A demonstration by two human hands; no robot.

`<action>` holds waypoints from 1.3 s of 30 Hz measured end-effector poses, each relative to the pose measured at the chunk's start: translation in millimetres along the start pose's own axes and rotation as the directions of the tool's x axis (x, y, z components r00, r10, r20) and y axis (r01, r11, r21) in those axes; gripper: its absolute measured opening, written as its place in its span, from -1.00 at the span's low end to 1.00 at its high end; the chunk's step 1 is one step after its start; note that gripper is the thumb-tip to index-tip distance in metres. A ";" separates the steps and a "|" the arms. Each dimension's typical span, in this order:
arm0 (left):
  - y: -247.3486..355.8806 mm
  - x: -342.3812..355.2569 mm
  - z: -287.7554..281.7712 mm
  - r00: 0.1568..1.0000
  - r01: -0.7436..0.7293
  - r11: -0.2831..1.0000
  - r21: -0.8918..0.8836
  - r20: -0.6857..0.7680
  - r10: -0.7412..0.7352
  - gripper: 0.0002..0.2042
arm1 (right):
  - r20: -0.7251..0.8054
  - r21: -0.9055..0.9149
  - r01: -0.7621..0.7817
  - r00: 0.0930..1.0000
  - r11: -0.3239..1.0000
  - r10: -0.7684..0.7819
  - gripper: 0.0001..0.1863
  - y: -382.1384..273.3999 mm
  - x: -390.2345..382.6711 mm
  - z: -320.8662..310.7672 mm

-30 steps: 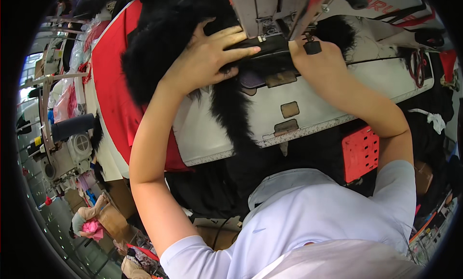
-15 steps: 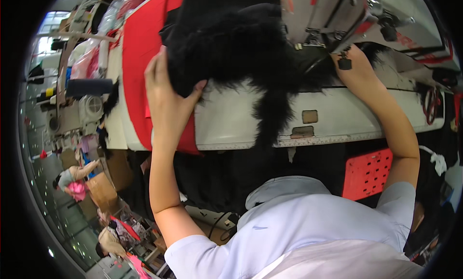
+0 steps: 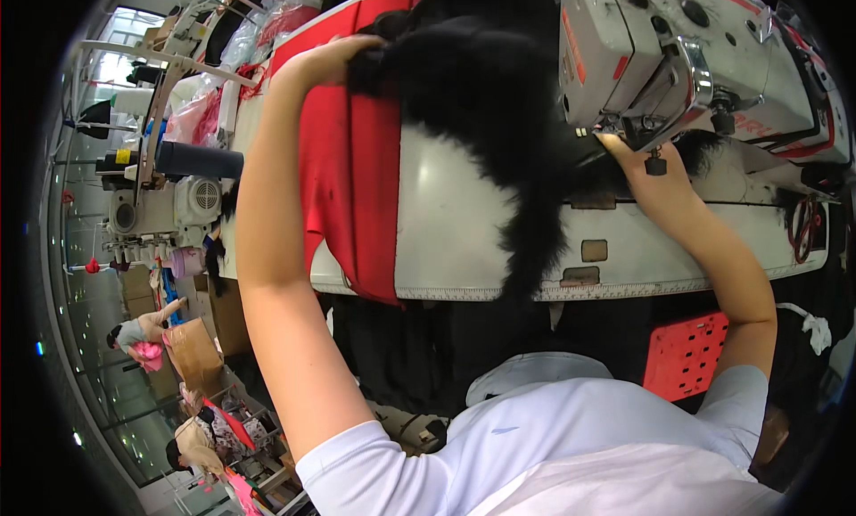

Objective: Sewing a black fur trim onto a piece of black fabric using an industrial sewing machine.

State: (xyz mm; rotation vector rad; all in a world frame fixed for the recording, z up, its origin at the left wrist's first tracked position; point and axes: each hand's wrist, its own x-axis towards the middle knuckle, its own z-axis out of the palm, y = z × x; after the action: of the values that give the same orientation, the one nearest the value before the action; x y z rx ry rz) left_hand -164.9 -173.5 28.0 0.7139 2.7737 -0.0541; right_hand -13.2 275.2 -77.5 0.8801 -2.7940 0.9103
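A long piece of black fur fabric (image 3: pixel 481 79) lies across the sewing machine table, one shaggy strip hanging towards the front edge. At its far left end my left hand (image 3: pixel 343 57) is closed on the fur, the fingertips partly hidden in it. My right hand (image 3: pixel 660 173) rests low under the head of the white sewing machine (image 3: pixel 597 48), beside the needle area at the fur's right end. One finger points left there; the machine parts cover the others, so their grip does not show.
Red fabric (image 3: pixel 357 195) hangs over the table's left part and front edge. A ruler strip (image 3: pixel 624 286) runs along the front edge. Red-handled scissors (image 3: pixel 807 226) lie at the right. A red perforated panel (image 3: pixel 685 356) is below the table. Other people (image 3: pixel 138 333) work far left.
My left hand has moved farther away, from the fur's near left edge to its far left end, stretching the arm. The fur has shifted with it. My right hand stays by the needle area.
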 end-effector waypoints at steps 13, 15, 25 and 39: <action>-8.0 202.0 -36.1 0.615 0.298 0.620 -0.726 -0.351 -0.706 0.08 | 0.064 -0.144 0.002 0.998 0.990 0.007 -0.55 -33.2 20.5 -13.4; -32.2 246.9 -24.4 0.621 0.332 0.605 -0.724 -0.315 -0.718 0.31 | 0.041 -0.261 0.093 0.996 0.961 -0.085 -0.57 -8.2 1.3 -5.0; 68.8 377.0 5.0 0.625 -0.215 0.720 -0.660 -0.659 -0.419 -0.60 | 0.229 -0.904 0.346 0.888 0.251 -0.398 -0.66 35.4 -30.9 11.5; 48.3 200.0 -15.0 0.717 0.329 0.918 -0.223 -0.573 -0.396 -0.61 | 0.188 -0.633 0.398 0.911 0.664 -0.366 -0.75 34.3 -13.7 31.9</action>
State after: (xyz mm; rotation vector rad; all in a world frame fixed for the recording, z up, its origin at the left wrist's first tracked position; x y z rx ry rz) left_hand -313.7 -35.9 -10.9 0.1383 3.4692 0.3008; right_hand -17.2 286.7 -124.7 1.2616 -2.4778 -0.1812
